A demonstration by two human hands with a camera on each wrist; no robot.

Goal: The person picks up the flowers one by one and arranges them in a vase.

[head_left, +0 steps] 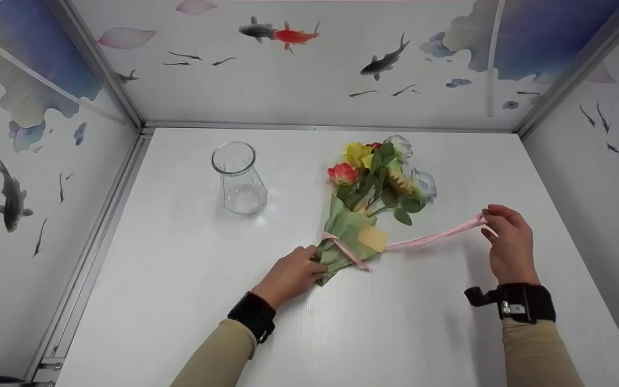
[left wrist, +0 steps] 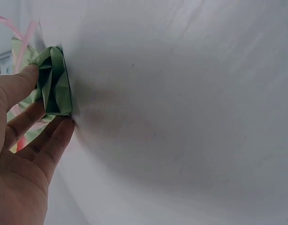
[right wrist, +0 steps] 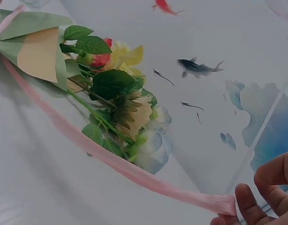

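A bouquet of artificial flowers (head_left: 374,166) lies on the table, its stems wrapped in green paper (head_left: 344,228) with a tan inner side. My left hand (head_left: 293,271) grips the gathered lower end of the wrapping, thumb on one side and fingers on the other, as the left wrist view shows. Around the paper runs a pink ribbon (head_left: 433,237), with one short end hanging over the front. My right hand (head_left: 511,242) pinches the ribbon's long end off to the right, holding it stretched out from the bouquet. In the right wrist view the ribbon (right wrist: 120,168) sags slightly below the blooms.
A clear glass vase (head_left: 244,188) stands upright at the back left of the white table (head_left: 180,301). Panels printed with fish and lotus leaves (head_left: 315,80) enclose the table at the back and both sides.
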